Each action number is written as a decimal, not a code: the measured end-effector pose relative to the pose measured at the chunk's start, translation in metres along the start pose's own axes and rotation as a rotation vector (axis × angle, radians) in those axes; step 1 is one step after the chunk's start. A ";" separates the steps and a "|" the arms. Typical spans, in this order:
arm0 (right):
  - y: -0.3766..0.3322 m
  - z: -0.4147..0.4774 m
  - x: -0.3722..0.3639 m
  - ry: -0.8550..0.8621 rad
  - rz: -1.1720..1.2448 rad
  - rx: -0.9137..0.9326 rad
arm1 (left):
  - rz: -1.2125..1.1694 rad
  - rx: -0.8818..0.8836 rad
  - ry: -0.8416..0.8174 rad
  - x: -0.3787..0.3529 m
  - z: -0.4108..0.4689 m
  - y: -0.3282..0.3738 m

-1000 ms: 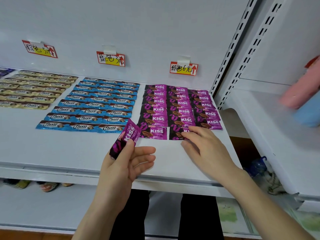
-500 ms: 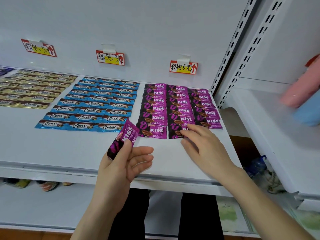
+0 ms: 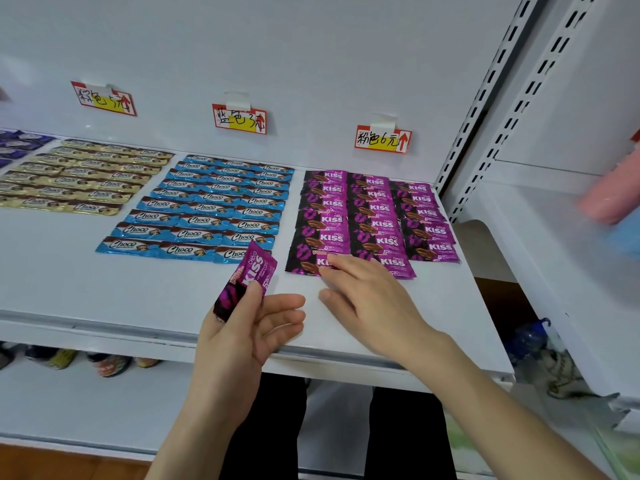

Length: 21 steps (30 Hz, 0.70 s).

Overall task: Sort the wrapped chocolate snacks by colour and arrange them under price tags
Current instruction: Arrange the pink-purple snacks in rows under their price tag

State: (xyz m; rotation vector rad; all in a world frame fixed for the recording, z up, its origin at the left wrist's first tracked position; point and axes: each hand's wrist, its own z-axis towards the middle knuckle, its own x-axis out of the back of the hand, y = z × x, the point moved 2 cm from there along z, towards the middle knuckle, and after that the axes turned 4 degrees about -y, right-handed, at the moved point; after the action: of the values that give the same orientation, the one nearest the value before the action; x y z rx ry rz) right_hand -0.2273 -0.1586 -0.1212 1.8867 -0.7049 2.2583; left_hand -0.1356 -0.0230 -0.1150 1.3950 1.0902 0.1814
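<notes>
On the white shelf (image 3: 104,292), magenta "Kiss" snacks (image 3: 374,216) lie in three columns under the right price tag (image 3: 382,139). Blue "Choco" snacks (image 3: 214,209) fill rows under the middle price tag (image 3: 239,119). Gold snacks (image 3: 79,178) lie under the left price tag (image 3: 104,98). My left hand (image 3: 242,334) pinches one magenta Kiss snack (image 3: 247,278) between thumb and fingers, held tilted above the shelf. My right hand (image 3: 367,299) lies flat, fingertips touching the front magenta Kiss packet (image 3: 304,263) of the left column.
Purple-blue wrappers (image 3: 17,143) sit at the far left edge. A slotted upright (image 3: 485,98) bounds the shelf on the right, with another shelf (image 3: 554,271) beyond carrying blurred pink and blue items (image 3: 609,202). Shoes (image 3: 104,363) lie below the shelf.
My right hand slid left from the middle column's front packet to the left column's front packet. My left hand kept its hold on the magenta snack.
</notes>
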 end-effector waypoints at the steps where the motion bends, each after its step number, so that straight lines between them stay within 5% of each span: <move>1: 0.000 0.000 0.000 0.004 0.003 -0.006 | -0.001 0.002 0.000 0.001 0.000 0.000; 11: -0.002 -0.004 0.004 0.037 0.009 -0.004 | 0.006 0.010 0.000 0.001 0.002 -0.003; 16: 0.019 -0.021 0.017 0.184 0.022 -0.182 | 0.000 0.010 -0.006 -0.001 0.002 -0.003; 21: 0.036 -0.030 0.014 0.150 0.009 -0.229 | 0.004 0.020 -0.023 -0.004 0.002 -0.005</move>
State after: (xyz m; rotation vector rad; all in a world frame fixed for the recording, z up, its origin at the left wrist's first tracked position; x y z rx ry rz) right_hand -0.2711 -0.1803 -0.1210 1.5972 -0.9049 2.1879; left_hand -0.1389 -0.0281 -0.1181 1.4141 1.0725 0.1572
